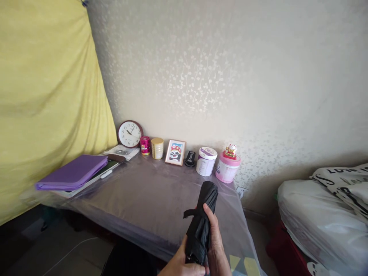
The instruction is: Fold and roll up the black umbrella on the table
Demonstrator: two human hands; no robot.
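Observation:
A folded black umbrella (201,226) is held up over the near right part of the table, its top tilted away and to the right. Its loose strap (189,213) sticks out to the left. My left hand (184,260) grips the lower end, thumb across the bottom. Along the right side of the folded cloth, my right hand (215,237) is wrapped, with the thumb lying against the cloth. The palms and some fingers are hidden behind the umbrella.
A plastic-covered table (149,199) holds a purple folder (73,172), a round clock (130,133), a pink tin (145,146), a yellow-lidded canister (157,148), a panda picture frame (175,152), a black device (190,158) and two tubs (206,163). A bagged bundle (319,214) stands right.

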